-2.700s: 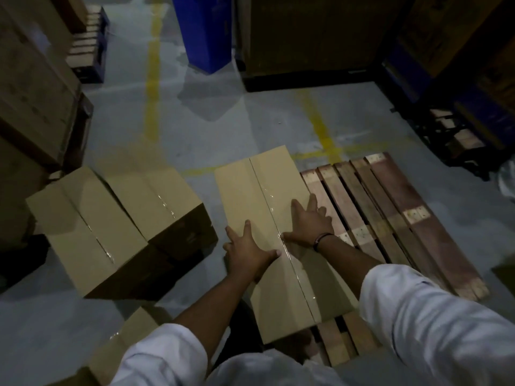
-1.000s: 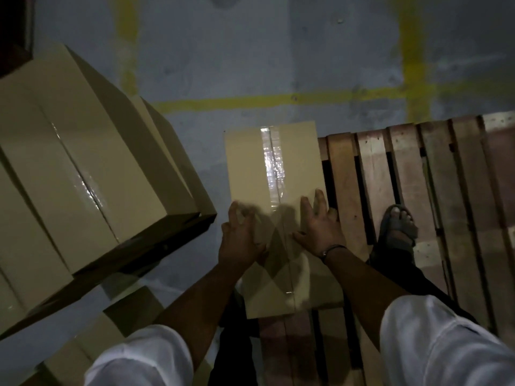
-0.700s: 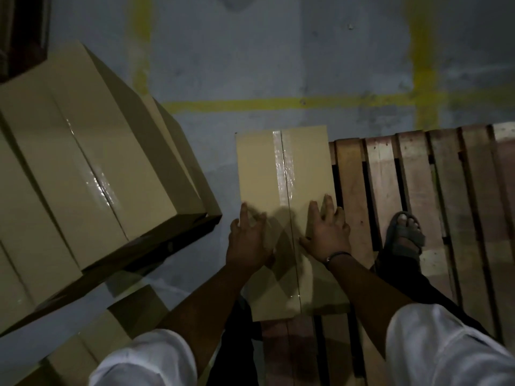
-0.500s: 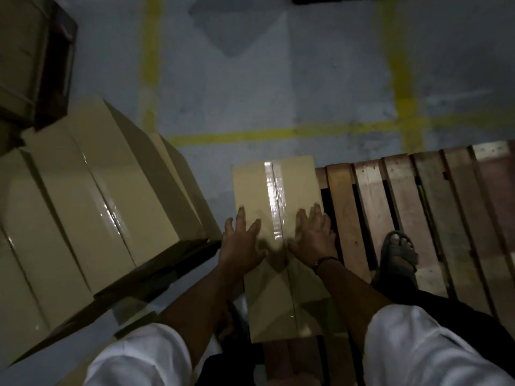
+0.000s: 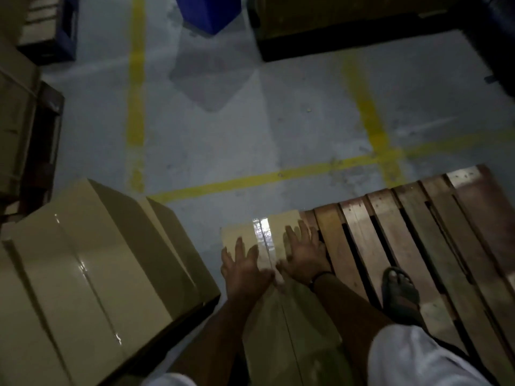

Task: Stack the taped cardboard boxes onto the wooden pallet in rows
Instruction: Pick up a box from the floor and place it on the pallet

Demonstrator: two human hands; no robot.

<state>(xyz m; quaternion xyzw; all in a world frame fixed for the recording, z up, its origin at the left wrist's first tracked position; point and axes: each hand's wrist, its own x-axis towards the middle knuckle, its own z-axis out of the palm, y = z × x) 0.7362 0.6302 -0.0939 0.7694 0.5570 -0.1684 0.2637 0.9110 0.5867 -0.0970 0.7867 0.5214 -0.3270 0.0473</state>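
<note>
Your left hand [image 5: 242,267] and right hand [image 5: 305,256] lie flat with fingers spread, gripping nothing, on top of the taped box [image 5: 295,330], one each side of its tape [image 5: 263,232]. The box sits under your palms at the pallet [image 5: 412,227] edge. Bare slats and your sandalled foot [image 5: 400,291] lie right of your right hand. Bigger boxes [image 5: 92,274] stand left of your left hand.

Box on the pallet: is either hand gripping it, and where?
Nothing is gripped. The left hand and right hand press flat on the box top, one each side of the tape seam.
</note>
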